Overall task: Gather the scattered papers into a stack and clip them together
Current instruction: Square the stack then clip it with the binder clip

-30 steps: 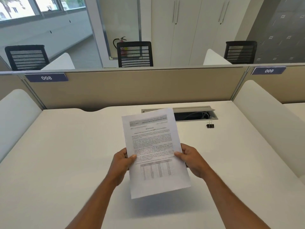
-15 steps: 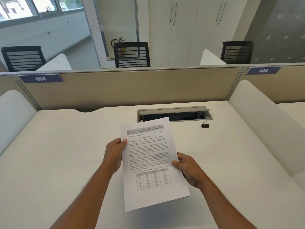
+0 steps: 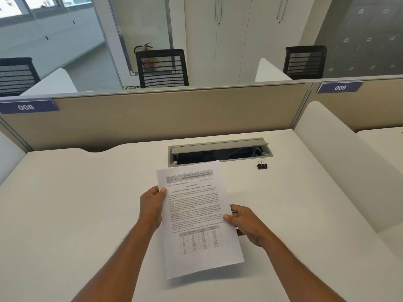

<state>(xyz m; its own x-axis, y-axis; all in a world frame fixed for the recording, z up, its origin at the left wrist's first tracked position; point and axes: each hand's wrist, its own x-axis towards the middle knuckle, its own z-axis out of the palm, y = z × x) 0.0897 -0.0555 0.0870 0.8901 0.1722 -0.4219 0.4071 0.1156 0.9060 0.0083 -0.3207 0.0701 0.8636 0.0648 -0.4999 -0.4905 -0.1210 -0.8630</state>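
Note:
A stack of printed papers (image 3: 197, 216) with text and a table on the top sheet hovers above the white desk (image 3: 76, 214), tilted a little clockwise. My left hand (image 3: 151, 205) grips its left edge near the top, thumb on the front. My right hand (image 3: 244, 223) pinches the right edge lower down, thumb on the page and fingers behind. A small black binder clip (image 3: 262, 165) lies on the desk to the right of the papers, beyond my right hand and apart from both hands.
A grey cable tray (image 3: 220, 150) with an open lid is sunk into the desk just behind the papers. A beige partition (image 3: 152, 118) closes the far side. White side dividers (image 3: 340, 162) flank the desk on the right and left.
The papers have come lower and closer to the desk. My left hand slid up the left edge toward the top; my right hand kept its hold on the right edge.

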